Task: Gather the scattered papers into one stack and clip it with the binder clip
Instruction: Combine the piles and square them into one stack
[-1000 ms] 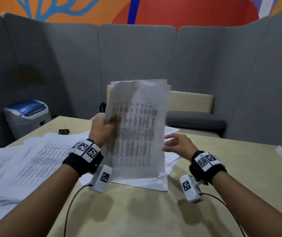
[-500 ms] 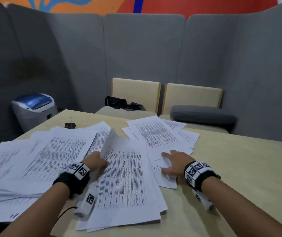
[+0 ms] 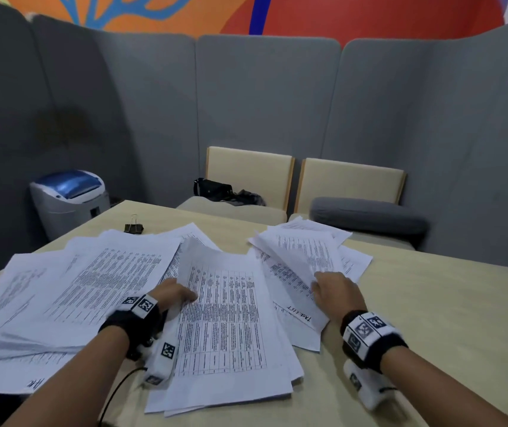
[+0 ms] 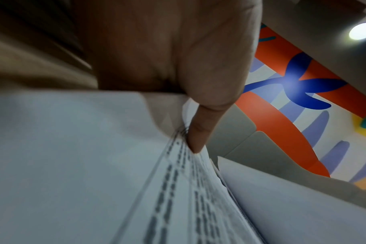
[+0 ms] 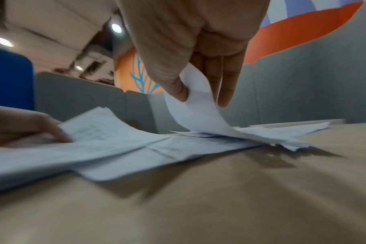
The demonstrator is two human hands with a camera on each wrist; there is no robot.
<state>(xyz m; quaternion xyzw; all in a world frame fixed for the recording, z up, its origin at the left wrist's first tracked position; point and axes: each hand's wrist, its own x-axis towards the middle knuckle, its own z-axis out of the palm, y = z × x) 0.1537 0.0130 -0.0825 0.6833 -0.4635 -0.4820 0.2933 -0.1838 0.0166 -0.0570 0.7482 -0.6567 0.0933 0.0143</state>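
Papers [image 3: 225, 328] lie scattered in three loose, overlapping spreads on the tan surface [image 3: 431, 303], white sheets printed with dense black tables and rows of small text too fine to read. From the hands outward: the left hand [image 3: 172, 292] rests at the left edge of the middle pile, and the left wrist view shows its thumb [image 4: 198, 137] lying along the edges of several fanned sheets, though whether the fingers curl round them cannot be told. The right hand [image 3: 335, 289] pinches one sheet [image 5: 195, 105] between thumb and fingers, its near end curled up off the right-hand spread [image 3: 308, 251] while the far end lies on the other sheets. Just in front of that hand, a sheet's near edge bears the handwritten words "TASK LIST" [image 3: 299, 313] in black marker. Both wrists wear black bands with square black-and-white coded markers. Further out, the left spread [image 3: 92, 282] fans toward the surface's left edge. Beyond it, near the far left corner and apart from the sheets, sits the black binder clip [image 3: 134, 227] with its wire handles raised. A grey-and-blue bin [image 3: 69, 198] stands past that corner, and two cream chairs [image 3: 349, 183] face grey padded panels.
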